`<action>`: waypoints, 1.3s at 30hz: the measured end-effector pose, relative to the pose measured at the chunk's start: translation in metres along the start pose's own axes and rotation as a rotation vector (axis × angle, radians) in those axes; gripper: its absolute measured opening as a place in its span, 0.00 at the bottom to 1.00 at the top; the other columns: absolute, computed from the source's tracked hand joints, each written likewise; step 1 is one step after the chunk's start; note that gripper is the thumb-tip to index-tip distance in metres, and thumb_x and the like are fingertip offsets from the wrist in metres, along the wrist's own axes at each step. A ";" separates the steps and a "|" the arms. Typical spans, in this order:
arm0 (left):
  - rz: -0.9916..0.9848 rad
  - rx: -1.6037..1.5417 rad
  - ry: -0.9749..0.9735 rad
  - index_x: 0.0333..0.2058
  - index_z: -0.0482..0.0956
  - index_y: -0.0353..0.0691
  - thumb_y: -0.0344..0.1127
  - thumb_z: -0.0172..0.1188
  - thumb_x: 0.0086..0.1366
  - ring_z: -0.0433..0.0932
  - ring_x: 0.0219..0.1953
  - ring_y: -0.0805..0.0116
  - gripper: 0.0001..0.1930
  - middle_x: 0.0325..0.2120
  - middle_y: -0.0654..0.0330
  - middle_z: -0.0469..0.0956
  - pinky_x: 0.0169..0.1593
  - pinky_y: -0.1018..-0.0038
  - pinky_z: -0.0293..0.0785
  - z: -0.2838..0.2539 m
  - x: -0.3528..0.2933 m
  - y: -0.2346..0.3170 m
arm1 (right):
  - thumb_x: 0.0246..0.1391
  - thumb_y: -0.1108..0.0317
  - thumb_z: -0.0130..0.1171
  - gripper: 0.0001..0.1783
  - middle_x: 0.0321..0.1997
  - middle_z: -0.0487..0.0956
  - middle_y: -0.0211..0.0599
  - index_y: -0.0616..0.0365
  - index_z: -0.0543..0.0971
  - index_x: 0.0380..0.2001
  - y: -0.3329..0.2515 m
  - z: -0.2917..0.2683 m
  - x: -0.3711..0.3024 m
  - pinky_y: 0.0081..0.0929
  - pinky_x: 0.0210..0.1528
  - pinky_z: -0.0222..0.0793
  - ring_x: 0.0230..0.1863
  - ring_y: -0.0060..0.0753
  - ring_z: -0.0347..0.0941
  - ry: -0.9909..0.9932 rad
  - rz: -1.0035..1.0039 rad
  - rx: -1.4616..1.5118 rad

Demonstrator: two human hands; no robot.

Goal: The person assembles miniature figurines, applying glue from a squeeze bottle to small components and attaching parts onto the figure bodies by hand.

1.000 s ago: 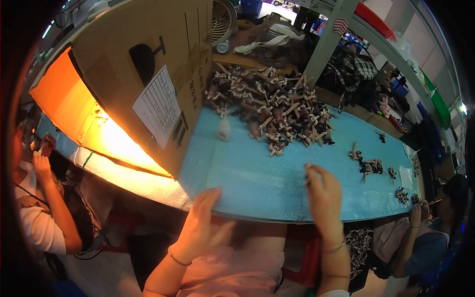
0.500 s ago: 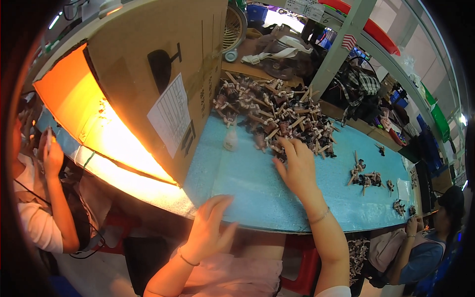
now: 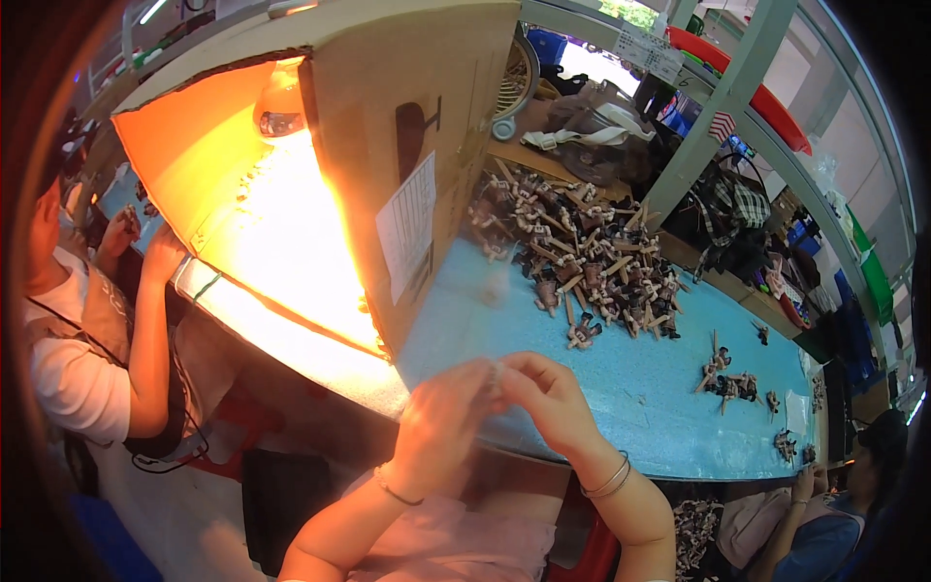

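My left hand and my right hand meet above the table's front edge. The right thumb and fingers are pinched together against the left fingertips. Anything between them is too small or hidden to make out. Motion smears the left fingers. Beyond my hands spreads a heap of small brown and cream figurines, with flat tan sticks among them. One figurine lies just in front of the heap. A small pale translucent bottle, blurred, stands by the heap's left side.
A tall cardboard box, lit orange inside by a lamp, stands at the left. Several figurines lie on the blue tabletop at the right. A person sits at left, another at right. A metal post rises behind.
My right hand has come back from the heap to my left hand, and its fingers have closed. My left hand has moved right to meet it. The view has shifted left.
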State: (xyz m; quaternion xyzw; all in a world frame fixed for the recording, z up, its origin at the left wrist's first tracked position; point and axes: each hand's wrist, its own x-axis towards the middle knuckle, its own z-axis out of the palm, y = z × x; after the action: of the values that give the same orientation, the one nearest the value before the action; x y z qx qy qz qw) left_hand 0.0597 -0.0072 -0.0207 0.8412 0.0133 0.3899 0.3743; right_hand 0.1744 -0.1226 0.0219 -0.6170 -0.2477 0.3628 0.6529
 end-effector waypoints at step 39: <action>0.210 0.268 0.218 0.30 0.65 0.42 0.30 0.66 0.48 0.74 0.40 0.55 0.17 0.37 0.54 0.75 0.41 0.68 0.73 -0.063 -0.011 0.015 | 0.43 0.35 0.54 0.30 0.21 0.63 0.24 0.53 0.65 0.30 -0.028 0.014 -0.084 0.25 0.27 0.52 0.20 0.22 0.57 0.413 -1.023 -0.680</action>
State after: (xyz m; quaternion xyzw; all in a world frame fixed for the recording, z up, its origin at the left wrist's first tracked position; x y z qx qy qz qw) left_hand 0.0060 0.0177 0.0083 0.8331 0.0177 0.5103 0.2128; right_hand 0.1169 -0.1784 0.0619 -0.6505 -0.4806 -0.2190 0.5458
